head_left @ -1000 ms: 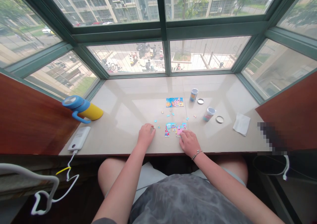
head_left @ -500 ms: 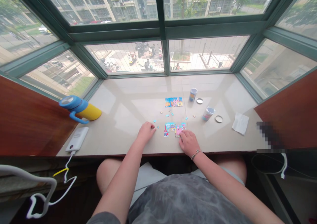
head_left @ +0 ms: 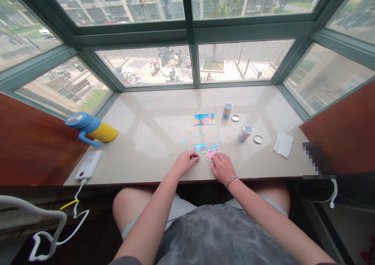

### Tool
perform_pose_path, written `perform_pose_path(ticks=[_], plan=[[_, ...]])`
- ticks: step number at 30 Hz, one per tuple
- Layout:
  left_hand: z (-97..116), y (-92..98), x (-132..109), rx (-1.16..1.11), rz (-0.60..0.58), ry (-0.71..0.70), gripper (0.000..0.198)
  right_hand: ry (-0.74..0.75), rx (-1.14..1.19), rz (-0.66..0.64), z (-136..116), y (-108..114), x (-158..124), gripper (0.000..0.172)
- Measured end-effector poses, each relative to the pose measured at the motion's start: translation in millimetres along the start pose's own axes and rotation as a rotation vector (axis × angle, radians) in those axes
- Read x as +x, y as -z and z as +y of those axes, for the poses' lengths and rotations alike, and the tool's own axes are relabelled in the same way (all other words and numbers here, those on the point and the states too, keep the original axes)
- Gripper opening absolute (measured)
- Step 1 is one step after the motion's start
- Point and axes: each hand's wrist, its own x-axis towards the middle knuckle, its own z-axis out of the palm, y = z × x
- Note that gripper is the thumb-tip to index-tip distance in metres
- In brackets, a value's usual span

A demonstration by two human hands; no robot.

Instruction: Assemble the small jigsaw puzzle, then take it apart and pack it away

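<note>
**While both hands work at the half-built jigsaw, loose pieces lie scattered across the stone bench**

Close to the front edge of the bench [head_left: 146, 140], about midway along, sits the partly joined jigsaw [head_left: 206, 151], with pink and blue printing. The left hand [head_left: 185, 163] comes in at its left side, fingers drawn together, and the fingertips [head_left: 196, 154] touch its edge; whether they pinch a piece is hidden. The right hand [head_left: 223, 169], a beaded bracelet [head_left: 230, 181] at its wrist, lies on the lower right corner with its fingers close together and pressing down. It shows no clear pinch, so I cannot tell if it holds anything.

The step in hand looks like seating pieces into this cluster. Further joins would call for a careful fingertip pick of the small loose pieces [head_left: 199, 134] lying beyond it, guided by the picture card [head_left: 204, 119] near the middle of the bench.

Towards the right end stand two printed cups [head_left: 227, 110] [head_left: 245, 133], each with a round lid [head_left: 235, 117] [head_left: 258, 139] beside it, then a paper napkin [head_left: 283, 144]. At the left end are a blue-and-yellow flask [head_left: 90, 125] and a white power bank [head_left: 88, 164].
</note>
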Motion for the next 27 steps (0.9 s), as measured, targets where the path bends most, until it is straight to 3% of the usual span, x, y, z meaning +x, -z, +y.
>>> perform_pose_path(ticks=[8, 16, 27], plan=[[12.9, -7.4, 2.8, 0.072, -0.004, -0.145, 0.015, 0.0, -0.004, 0.005, -0.8, 1.0, 0.6, 0.02], [17.7, -25.6, 9.8, 0.099, -0.018, -0.178, 0.014, 0.0, -0.009, -0.002, -0.3, 1.1, 0.6, 0.02], [26.3, -26.3, 19.0, 0.24, -0.041, -0.225, 0.019, 0.005, -0.007, -0.009, 1.3, -0.5, 0.7, 0.02]])
